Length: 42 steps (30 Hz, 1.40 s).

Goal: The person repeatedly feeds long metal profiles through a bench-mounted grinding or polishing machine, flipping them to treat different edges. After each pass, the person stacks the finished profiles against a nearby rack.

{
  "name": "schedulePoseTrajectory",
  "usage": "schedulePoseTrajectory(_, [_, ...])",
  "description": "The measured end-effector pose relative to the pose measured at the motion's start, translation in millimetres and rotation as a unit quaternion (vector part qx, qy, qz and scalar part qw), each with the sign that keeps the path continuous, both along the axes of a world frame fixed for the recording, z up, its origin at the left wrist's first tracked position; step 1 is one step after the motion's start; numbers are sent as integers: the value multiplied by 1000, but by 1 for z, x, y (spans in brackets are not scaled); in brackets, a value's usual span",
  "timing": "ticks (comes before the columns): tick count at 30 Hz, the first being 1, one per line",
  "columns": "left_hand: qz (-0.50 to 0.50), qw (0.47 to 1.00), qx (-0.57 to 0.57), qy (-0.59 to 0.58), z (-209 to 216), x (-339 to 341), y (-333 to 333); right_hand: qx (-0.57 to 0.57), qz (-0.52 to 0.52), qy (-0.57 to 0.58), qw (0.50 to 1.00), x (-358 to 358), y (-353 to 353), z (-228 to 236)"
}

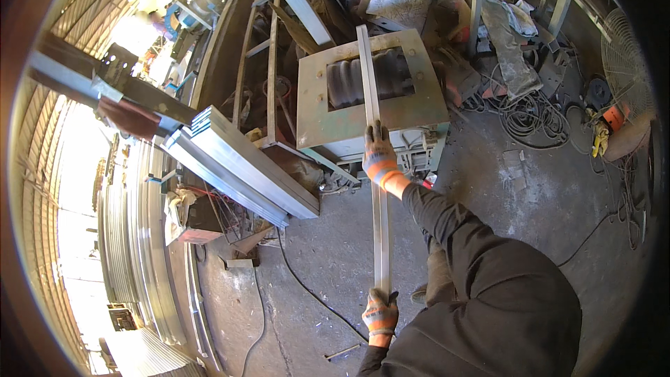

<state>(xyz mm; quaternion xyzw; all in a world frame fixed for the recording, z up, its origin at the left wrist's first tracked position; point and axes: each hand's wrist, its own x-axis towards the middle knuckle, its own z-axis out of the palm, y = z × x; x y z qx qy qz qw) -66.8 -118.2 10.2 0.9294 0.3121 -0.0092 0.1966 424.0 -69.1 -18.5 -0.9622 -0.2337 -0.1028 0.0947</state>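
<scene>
A long, straight metal bar (381,237), pale and narrow, runs from near me out over a greenish metal machine housing (310,108). My left hand (380,315), in a grey and orange glove, is closed round the bar's near end. Farther along, my right hand (381,157) grips the bar in a matching glove, just short of the housing. The bar's far end crosses a rectangular opening where a dark, ribbed part (394,73) shows. Whether the bar touches the housing I cannot tell.
Stacked rectangular metal tubes (255,167) lie left of the housing, beside a rusty frame (244,63). Black cable (307,286) trails over the floor. Coiled cables (534,126), scrap and a fan guard (624,56) are at the right. Long metal profiles (150,237) line the far left.
</scene>
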Motion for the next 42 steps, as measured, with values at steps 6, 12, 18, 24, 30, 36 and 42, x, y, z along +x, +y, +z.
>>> schedulePoseTrajectory(6, [37, 991, -92, 89, -22, -179, -19, 110, -12, 120, 987, -174, -27, 7])
schedulePoseTrajectory(12, [-17, 974, -227, -4, -44, -257, 16, 282, 23, 104, 954, -228, -48, 0])
schedulePoseTrajectory(18, [167, 805, -556, 121, -42, -119, 94, 555, 66, 143, 817, -101, -41, -27])
schedulePoseTrajectory(24, [110, 921, -373, -24, -47, 150, 94, 236, -11, 16, 972, 149, 2, -30])
schedulePoseTrajectory(30, [108, 928, -355, -22, -29, 384, 106, 10, -31, 10, 999, 318, 76, -5])
schedulePoseTrajectory(36, [131, 890, -431, -64, -52, 392, 111, 19, -37, -35, 999, 324, 70, -13])
schedulePoseTrajectory(42, [140, 909, -394, -1, -51, 249, 75, -42, -36, 27, 998, 179, 33, 6])
